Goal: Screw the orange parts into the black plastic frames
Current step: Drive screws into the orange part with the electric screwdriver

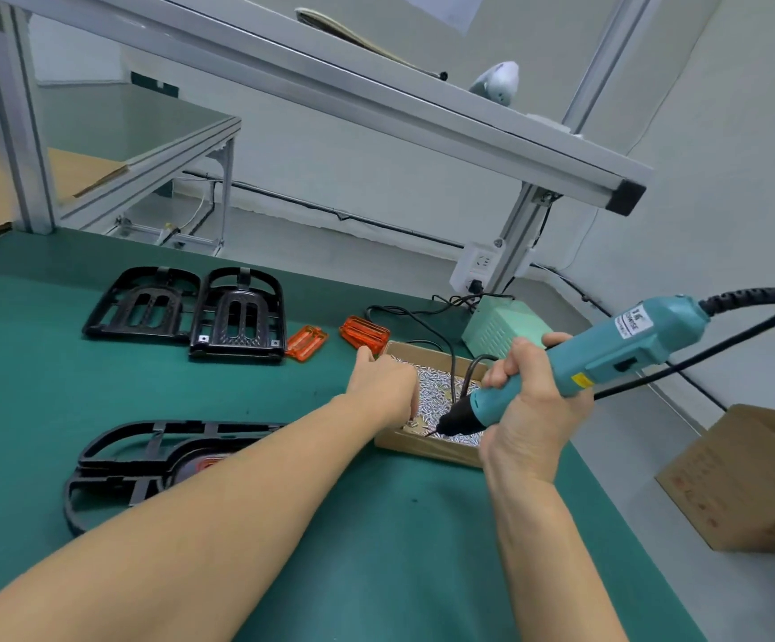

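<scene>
Head view is showing a green work table (98, 386) carrying all the parts for the screwing task. Nearest the person, a black plastic frame (144, 461) is lying flat on the table, partly hidden under the left forearm, with something red showing at its centre. Two more black frames (186, 308) are lying side by side farther back, well apart from it. Two orange parts (307, 343) are resting just beside the right-hand one of those frames, neither one seated in a frame.

Right hand (529, 410) is gripping the teal electric screwdriver (608, 359), fingers wrapped round the barrel, bit angled down into the cardboard screw box (427, 447). Left hand (383, 386) is reaching into the same box; its fingertips are hidden behind the knuckles, so whether they are pinching a screw cannot be told, though the index finger is lying extended toward the orange parts.

Step in hand, as judged — loading a screw onto the bit. To do it well:

- Be keeping the bit tip low and steady over the screws.
- Be seating one screw only, square on the bit — a tilted screw is likely to cross-thread in plastic.
- Be keeping the cord clear of the box.
- Be placing an orange part in its frame before driving.
</scene>
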